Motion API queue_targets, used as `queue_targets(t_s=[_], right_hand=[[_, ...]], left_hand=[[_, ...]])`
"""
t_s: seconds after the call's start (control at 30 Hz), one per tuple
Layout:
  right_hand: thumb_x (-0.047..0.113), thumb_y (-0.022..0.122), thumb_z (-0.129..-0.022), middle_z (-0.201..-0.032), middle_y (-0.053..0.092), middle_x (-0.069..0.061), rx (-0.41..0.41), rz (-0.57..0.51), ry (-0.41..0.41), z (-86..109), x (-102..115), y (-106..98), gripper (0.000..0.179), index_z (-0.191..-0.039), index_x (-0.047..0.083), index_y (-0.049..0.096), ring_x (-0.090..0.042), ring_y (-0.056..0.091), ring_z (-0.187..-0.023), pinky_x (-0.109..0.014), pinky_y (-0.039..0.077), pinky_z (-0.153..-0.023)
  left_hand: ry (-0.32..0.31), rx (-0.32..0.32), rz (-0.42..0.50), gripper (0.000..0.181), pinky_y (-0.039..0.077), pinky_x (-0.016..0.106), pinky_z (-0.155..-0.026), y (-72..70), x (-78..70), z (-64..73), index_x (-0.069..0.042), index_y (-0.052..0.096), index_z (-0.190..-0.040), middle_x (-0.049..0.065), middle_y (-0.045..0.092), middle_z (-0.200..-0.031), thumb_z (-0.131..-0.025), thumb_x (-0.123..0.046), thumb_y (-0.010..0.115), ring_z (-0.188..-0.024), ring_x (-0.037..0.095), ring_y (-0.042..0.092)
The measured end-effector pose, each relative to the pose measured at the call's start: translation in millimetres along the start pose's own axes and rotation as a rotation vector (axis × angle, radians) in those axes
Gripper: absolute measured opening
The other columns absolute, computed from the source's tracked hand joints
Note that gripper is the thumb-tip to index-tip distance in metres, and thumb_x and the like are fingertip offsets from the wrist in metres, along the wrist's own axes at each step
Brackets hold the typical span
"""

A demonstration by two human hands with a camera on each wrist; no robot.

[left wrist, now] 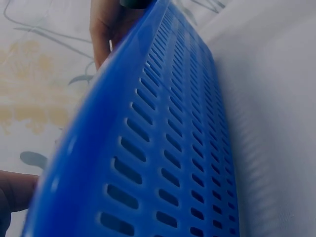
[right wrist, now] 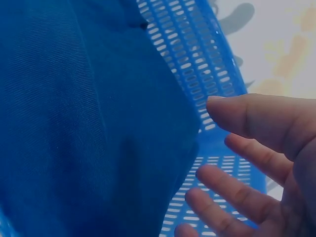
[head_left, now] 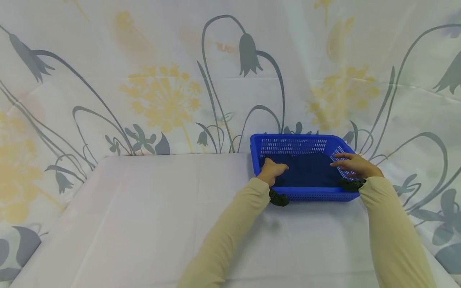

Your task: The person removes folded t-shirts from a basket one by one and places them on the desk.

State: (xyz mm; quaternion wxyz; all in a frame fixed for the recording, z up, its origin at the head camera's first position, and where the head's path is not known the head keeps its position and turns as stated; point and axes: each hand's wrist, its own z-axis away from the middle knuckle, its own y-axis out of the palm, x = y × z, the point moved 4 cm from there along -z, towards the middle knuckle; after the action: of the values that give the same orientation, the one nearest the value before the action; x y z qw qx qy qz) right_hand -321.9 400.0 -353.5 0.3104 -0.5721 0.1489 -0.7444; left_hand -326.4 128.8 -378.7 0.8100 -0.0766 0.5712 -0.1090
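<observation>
A blue plastic basket [head_left: 306, 194] with slotted walls stands against the patterned backdrop, right of the table's middle. Dark blue ribbed cloth [head_left: 309, 170] lies inside, also visible in the right wrist view as a smooth sheet [right wrist: 123, 123]. My left hand [head_left: 271, 171] is over the basket's left end, thumb spread away from the index finger; its other fingers are hidden. In the left wrist view, the basket's wall [left wrist: 168, 128] hides most of that hand. My right hand [head_left: 356, 165] hovers at the right end, fingers spread beside the cloth and holding nothing.
A white-covered table [head_left: 151, 220] stretches left and in front of the basket. Behind it hangs a white fabric backdrop [head_left: 230, 100] printed with grey and yellow flowers. Dark wrist-camera mounts sit below both hands, near the basket's front rim.
</observation>
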Motion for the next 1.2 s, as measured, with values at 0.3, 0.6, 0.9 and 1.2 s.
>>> queue_targets(t_s=[0.3, 0.6, 0.9, 1.2], right_hand=[[0.037, 0.061, -0.092, -0.149, 0.001, -0.04, 0.044, 0.045, 0.046, -10.5, -10, -1, 0.088, -0.149, -0.009, 0.011, -0.059, 0.02, -0.131, -0.047, 0.047, -0.085], [0.027, 0.051, -0.1, -0.146, 0.001, -0.042, 0.08, 0.146, 0.009, -5.0, -7, 12, 0.075, -0.145, -0.018, 0.012, -0.057, 0.021, -0.131, -0.057, 0.037, -0.099], [0.033, 0.054, -0.098, -0.14, 0.021, -0.043, 0.072, 0.221, 0.016, -7.4, -6, 10, 0.078, -0.144, -0.017, 0.017, -0.044, 0.054, -0.101, -0.042, 0.049, -0.085], [0.026, 0.059, -0.094, -0.118, 0.039, -0.038, 0.018, 0.178, -0.044, -8.8, 3, 8, 0.073, -0.143, -0.015, 0.023, -0.004, 0.029, -0.048, -0.023, 0.036, -0.05]], left_hand=[[-0.038, 0.05, -0.008, 0.088, 0.032, 0.039, -0.107, 6.4, 4.5, -7.8, -0.004, 0.014, -0.154, 0.016, 0.029, -0.153, -0.088, -0.019, 0.071, -0.136, 0.031, 0.034], [-0.061, 0.079, -0.049, 0.091, 0.033, 0.038, -0.107, 10.5, 4.6, -6.8, -0.005, 0.011, -0.154, 0.014, 0.03, -0.153, -0.088, -0.017, 0.071, -0.136, 0.03, 0.035], [0.032, 0.036, -0.065, 0.077, 0.031, 0.044, -0.108, 4.3, -0.1, 0.0, -0.009, 0.033, -0.148, 0.021, 0.022, -0.153, -0.083, -0.011, 0.075, -0.142, 0.033, 0.019], [0.117, -0.005, -0.031, 0.057, 0.039, 0.042, -0.102, 1.0, -2.9, -4.5, -0.006, 0.051, -0.133, 0.016, 0.046, -0.137, -0.081, -0.004, 0.074, -0.135, 0.03, 0.031]])
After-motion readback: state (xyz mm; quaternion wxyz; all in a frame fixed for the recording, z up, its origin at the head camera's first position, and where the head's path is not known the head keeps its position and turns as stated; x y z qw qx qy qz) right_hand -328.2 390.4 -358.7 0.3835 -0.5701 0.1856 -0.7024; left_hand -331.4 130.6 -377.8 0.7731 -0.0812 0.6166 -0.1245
